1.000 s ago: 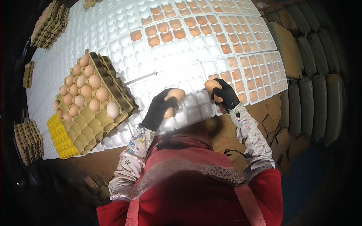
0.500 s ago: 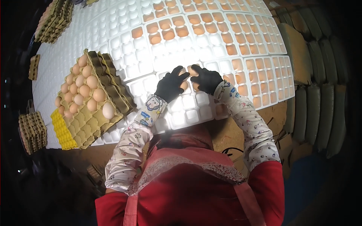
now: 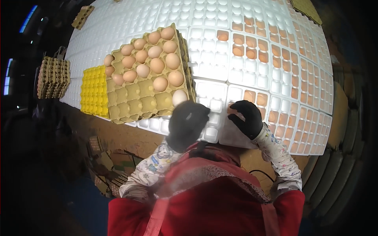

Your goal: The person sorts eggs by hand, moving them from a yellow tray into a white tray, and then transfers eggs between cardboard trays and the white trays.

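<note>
1. White molded trays (image 3: 208,51) spread edge to edge before the worker, many of the cells on the right side filled with brown eggs (image 3: 251,54)
2. A person in a red top (image 3: 208,212), pink-red apron (image 3: 226,169) and patterned white sleeves (image 3: 275,151) works at the near edge
3. A brown pulp tray (image 3: 138,104) sits to the person's left, eggs in its far rows, most near cells bare
4. A yellow tray (image 3: 94,90) lies against the brown tray's left side
5. The black-gloved left hand (image 3: 187,126), blurred, is beside the brown tray's near right corner; whether it grips anything cannot be told
6. The black-gloved right hand (image 3: 252,121) is over a white tray, thumb and forefinger curved apart
7. A pale egg (image 3: 179,97) rests in the brown tray's corner, just beyond the left hand
8. Another egg (image 3: 230,108), partly covered, shows at the right fingertips, gripped or merely seated in a cell, impossible to tell
</note>
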A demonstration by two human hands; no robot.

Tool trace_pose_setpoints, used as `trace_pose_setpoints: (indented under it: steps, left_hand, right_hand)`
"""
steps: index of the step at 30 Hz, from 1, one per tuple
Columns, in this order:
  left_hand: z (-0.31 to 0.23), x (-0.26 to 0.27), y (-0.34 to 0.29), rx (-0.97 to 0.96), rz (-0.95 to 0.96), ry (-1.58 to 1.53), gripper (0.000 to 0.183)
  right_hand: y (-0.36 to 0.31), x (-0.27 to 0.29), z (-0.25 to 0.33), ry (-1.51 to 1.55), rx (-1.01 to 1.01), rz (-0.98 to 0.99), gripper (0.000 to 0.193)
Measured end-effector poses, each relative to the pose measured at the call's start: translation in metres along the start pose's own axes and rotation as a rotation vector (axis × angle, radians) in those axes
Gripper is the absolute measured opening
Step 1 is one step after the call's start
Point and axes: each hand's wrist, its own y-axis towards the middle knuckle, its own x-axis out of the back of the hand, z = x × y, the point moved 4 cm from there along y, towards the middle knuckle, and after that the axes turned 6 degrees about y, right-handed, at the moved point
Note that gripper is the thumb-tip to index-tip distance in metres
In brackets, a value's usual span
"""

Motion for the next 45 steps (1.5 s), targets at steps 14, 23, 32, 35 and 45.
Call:
trace_pose_setpoints:
  steps: [14,23,32,35,45]
  left_hand:
    - [0.132,0.072,0.029,0.056,0.285,0.113,0.034]
    - [0.207,0.116,0.041,0.228,0.23,-0.454,0.012]
    - [0.183,0.079,0.059,0.232,0.574,0.491,0.03]
    - [0.173,0.093,0.055,0.042,0.398,0.407,0.033]
    - [0.179,0.081,0.074,0.193,0.096,-0.262,0.022]
  right_hand:
    - [0.111,-0.081,0.035,1.414,-0.524,0.403,0.052]
    - [0.157,-0.075,0.06,0.149,-0.274,0.188,0.038]
    - [0.184,-0.098,0.083,-0.687,-0.071,0.437,0.029]
    - [0.178,-0.07,0.053,0.181,-0.328,0.266,0.038]
    - [0.225,-0.074,0.045,-0.01,-0.133,0.314,0.039]
